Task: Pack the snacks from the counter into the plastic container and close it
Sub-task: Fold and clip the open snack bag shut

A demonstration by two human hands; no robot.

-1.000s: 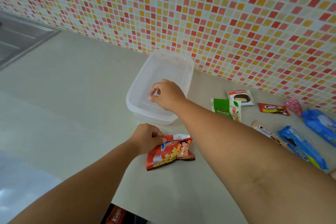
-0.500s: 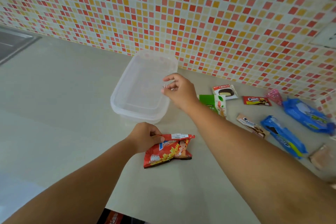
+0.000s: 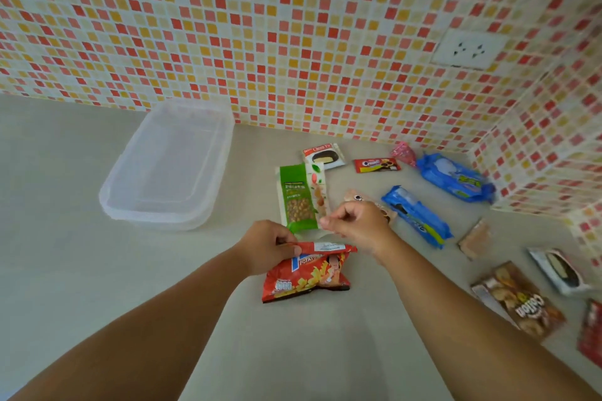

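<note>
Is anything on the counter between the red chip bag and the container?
Nothing visible: the counter between the red chip bag, pinched by the left hand, and the container is bare. The container looks empty.

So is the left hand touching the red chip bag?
Touching. The head view shows the left hand pinching the top edge of the red chip bag, thumb on the seal.

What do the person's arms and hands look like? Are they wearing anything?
Both arms are bare up to the picture's edge: no sleeves show. The left hand and the right hand have no gloves, and no rings, watch or bracelets can be seen. No markings show on either forearm.
</note>
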